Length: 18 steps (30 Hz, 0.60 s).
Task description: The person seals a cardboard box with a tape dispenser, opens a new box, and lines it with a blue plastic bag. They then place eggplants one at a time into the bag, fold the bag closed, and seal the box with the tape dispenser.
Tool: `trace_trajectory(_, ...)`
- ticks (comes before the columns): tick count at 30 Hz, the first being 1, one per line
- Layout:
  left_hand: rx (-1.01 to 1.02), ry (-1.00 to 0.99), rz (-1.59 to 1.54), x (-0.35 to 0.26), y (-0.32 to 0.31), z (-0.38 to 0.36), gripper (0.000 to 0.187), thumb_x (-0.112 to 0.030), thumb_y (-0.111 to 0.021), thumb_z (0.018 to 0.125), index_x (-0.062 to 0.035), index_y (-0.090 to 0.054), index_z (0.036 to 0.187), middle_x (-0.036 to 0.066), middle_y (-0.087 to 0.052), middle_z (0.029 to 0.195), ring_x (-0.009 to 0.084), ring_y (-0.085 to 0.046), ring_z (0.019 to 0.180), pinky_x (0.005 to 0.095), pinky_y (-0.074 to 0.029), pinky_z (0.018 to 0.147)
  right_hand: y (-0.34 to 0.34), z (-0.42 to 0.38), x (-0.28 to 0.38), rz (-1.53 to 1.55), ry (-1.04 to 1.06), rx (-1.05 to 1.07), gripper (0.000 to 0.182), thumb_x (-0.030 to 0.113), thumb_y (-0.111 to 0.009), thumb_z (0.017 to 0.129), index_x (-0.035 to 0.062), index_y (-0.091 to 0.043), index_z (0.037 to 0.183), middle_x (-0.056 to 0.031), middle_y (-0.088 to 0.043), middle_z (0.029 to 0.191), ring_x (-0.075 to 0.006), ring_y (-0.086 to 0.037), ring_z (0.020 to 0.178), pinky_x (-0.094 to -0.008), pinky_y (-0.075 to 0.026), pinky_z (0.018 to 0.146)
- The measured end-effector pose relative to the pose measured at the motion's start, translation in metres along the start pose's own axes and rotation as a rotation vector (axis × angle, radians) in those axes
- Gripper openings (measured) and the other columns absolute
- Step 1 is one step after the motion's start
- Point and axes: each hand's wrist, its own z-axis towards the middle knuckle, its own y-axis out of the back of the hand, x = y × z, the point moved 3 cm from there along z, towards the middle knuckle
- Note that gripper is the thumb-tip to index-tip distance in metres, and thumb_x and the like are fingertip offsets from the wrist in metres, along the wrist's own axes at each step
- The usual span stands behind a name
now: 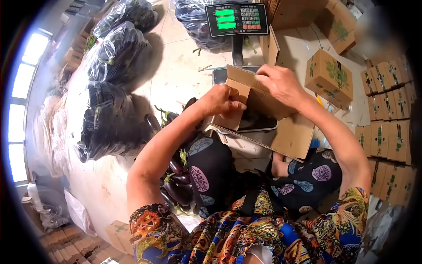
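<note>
An open cardboard box (292, 137) stands in front of my knees with its flaps sticking out, over the black platform (252, 121) of a digital scale. My left hand (223, 100) is closed on the box's left flap, thumb on the near side. At the far side, my right hand (280, 86) pinches the top edge of the cardboard. The scale's display (237, 20) is lit green, but its digits are too small to read. Loose eggplants (179, 192) lie on the floor beside my left leg, partly hidden by my left arm.
Clear plastic bags of eggplants (107, 121) line the left side, and another bag (195, 22) sits behind the scale. A closed printed carton (329, 75) is at the right, with stacked cartons (387, 116) beyond it. Flattened cardboard (72, 246) lies at bottom left.
</note>
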Motion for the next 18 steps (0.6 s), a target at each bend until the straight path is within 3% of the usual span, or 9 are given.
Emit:
trace_trajectory(3, -0.046, 0.048, -0.243, 0.013, -0.002, -0.007, 0.021, -0.018, -0.07, 0.09, -0.0008, -0.062, 0.081, 0.007, -0.064, 0.065, 0.0144, -0.066, 0.061, 0.0272, -0.054, 0.054, 0.046, -0.026, 0.001, -0.006, 0.132, -0.138, 0.009, 0.01, -0.062, 0.086, 0.0009, -0.062, 0.088, -0.014, -0.064, 0.095, -0.0313, -0.061, 0.085, -0.0403, -0.05, 0.074)
trace_trajectory(5, -0.073, 0.092, -0.415, 0.02, -0.006, -0.01, 0.021, -0.019, -0.068, 0.092, -0.0025, -0.06, 0.083, 0.006, -0.064, 0.066, 0.0135, -0.066, 0.062, 0.0268, -0.055, 0.055, 0.064, -0.058, -0.006, -0.041, 0.27, 0.026, 0.012, 0.008, -0.066, 0.079, 0.0012, -0.06, 0.087, -0.0127, -0.065, 0.098, -0.03, -0.061, 0.086, -0.0411, -0.049, 0.076)
trace_trajectory(6, -0.099, 0.097, -0.456, 0.02, -0.009, -0.014, 0.02, -0.02, -0.067, 0.093, -0.0033, -0.059, 0.083, 0.006, -0.065, 0.067, 0.0132, -0.066, 0.063, 0.0267, -0.055, 0.056, 0.068, -0.071, -0.001, -0.042, 0.223, 0.038, 0.013, 0.009, -0.067, 0.077, 0.0013, -0.061, 0.087, -0.013, -0.064, 0.102, -0.0299, -0.061, 0.088, -0.0413, -0.048, 0.077)
trace_trajectory(7, -0.134, 0.096, -0.484, 0.019, -0.008, -0.016, 0.02, -0.02, -0.066, 0.094, -0.0041, -0.058, 0.084, 0.006, -0.065, 0.068, 0.0129, -0.066, 0.064, 0.0265, -0.055, 0.056, 0.07, -0.08, 0.004, -0.047, 0.185, 0.037, 0.015, 0.009, -0.067, 0.076, 0.0013, -0.061, 0.087, -0.0133, -0.064, 0.105, -0.0298, -0.061, 0.09, -0.0416, -0.048, 0.079)
trace_trajectory(11, -0.182, 0.028, -0.391, 0.01, -0.012, -0.027, 0.021, -0.021, -0.063, 0.096, -0.0018, -0.058, 0.089, 0.006, -0.066, 0.076, 0.0124, -0.066, 0.069, 0.026, -0.053, 0.062, 0.06, -0.075, 0.031, -0.052, 0.398, -0.064, 0.025, 0.013, -0.07, 0.076, 0.0013, -0.062, 0.096, -0.0146, -0.063, 0.112, -0.0317, -0.061, 0.095, -0.0413, -0.048, 0.082)
trace_trajectory(15, -0.229, -0.089, -0.397, 0.018, -0.013, -0.036, 0.034, -0.031, -0.053, 0.1, 0.0023, -0.061, 0.103, 0.009, -0.066, 0.091, 0.0133, -0.064, 0.092, 0.0278, -0.051, 0.081, -0.012, -0.05, 0.019, 0.073, 0.442, 0.071, 0.045, 0.016, -0.072, 0.079, 0.0027, -0.057, 0.119, -0.0151, -0.056, 0.13, -0.0317, -0.055, 0.116, -0.0383, -0.046, 0.093)
trace_trajectory(16, -0.157, -0.036, -0.533, 0.013, -0.011, -0.045, 0.04, -0.034, -0.046, 0.102, 0.0024, -0.06, 0.113, 0.01, -0.065, 0.103, 0.0158, -0.061, 0.104, 0.0284, -0.046, 0.093, -0.035, -0.05, 0.014, 0.03, 0.444, 0.144, 0.05, 0.016, -0.073, 0.079, 0.0028, -0.055, 0.124, -0.0148, -0.054, 0.133, -0.0309, -0.052, 0.12, -0.0382, -0.045, 0.095)
trace_trajectory(17, -0.207, -0.012, -0.769, 0.014, -0.015, -0.054, 0.046, -0.039, -0.043, 0.102, 0.0016, -0.058, 0.116, 0.012, -0.062, 0.116, 0.0205, -0.059, 0.11, 0.0324, -0.044, 0.099, -0.054, -0.049, 0.009, -0.013, 0.439, 0.216, 0.056, 0.017, -0.073, 0.079, 0.0029, -0.053, 0.129, -0.0146, -0.051, 0.137, -0.0301, -0.05, 0.124, -0.0382, -0.044, 0.096)
trace_trajectory(18, -0.292, -0.096, -0.775, 0.01, -0.013, -0.066, 0.051, -0.043, -0.041, 0.102, 0.0013, -0.055, 0.121, 0.014, -0.059, 0.121, 0.0235, -0.057, 0.114, 0.0352, -0.042, 0.101, -0.063, -0.054, 0.004, -0.027, 0.461, 0.236, 0.061, 0.017, -0.073, 0.079, 0.0025, -0.051, 0.133, -0.0137, -0.05, 0.14, -0.0287, -0.048, 0.128, -0.0378, -0.043, 0.098)
